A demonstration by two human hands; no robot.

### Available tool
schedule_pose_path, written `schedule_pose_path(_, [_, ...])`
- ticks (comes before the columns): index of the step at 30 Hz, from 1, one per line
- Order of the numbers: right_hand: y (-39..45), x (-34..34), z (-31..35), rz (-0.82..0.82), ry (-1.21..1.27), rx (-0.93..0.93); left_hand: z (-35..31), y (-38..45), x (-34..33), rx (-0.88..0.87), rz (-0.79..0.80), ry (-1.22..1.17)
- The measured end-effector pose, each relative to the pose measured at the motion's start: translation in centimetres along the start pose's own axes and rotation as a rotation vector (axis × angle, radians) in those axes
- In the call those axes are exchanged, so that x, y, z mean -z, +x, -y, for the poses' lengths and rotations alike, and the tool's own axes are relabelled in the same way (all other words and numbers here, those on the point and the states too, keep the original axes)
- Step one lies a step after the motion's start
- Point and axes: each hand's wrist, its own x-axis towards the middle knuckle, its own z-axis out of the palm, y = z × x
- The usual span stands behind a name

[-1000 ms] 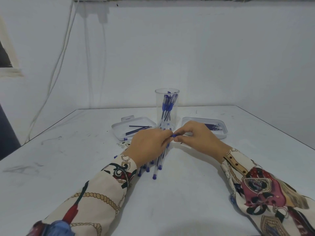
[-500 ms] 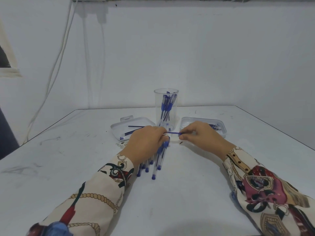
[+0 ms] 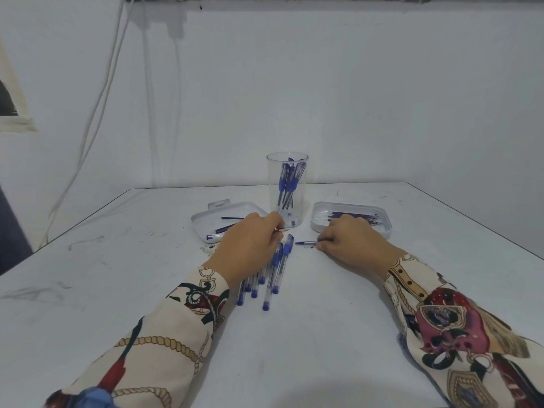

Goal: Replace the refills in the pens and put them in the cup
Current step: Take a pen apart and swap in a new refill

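Here, in the head view, the step in hand looks like pulling a refill (image 3: 306,243) out of a pen: the right hand (image 3: 350,242), in front of the cup (image 3: 287,189) and a little to its right, pinches the thin blue refill by one end, its free end pointing toward the left hand (image 3: 250,248). That left hand, in front of the cup and slightly left, has its fingers curled round something slim with a metallic tip (probably the emptied pen, though the hand hides most of it). Next, I judge, the old refill must go into a tray and a fresh one be picked up and threaded into the barrel, which calls for fine aim at a narrow opening. A row of pens (image 3: 272,275) lies on the table (image 3: 294,348) before the cup, partly under the left hand; the cup itself holds several pens already. The left tray (image 3: 203,228), beside the cup, has a few refills; the right tray (image 3: 382,228), on the cup's other side, holds many, just behind the right hand. The loose pens crowd the working spot and could roll if nudged.
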Motion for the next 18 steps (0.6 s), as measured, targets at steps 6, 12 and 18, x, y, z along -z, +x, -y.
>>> schedule_pose_path(6, [-0.2, 0.0, 0.3, -0.083, 0.178, -0.037, 0.1, 0.1, -0.1, -0.052, 0.009, -0.058])
schedule_pose_path(12, [0.1, 0.4, 1.7, -0.078, 0.512, 0.049, -0.3, 0.3, -0.1, -0.135, -0.003, -0.099])
schedule_pose_path(18, [-0.1, 0.1, 2.6, -0.061, 0.530, 0.060, -0.6, 0.4, -0.3, -0.153, 0.000, -0.104])
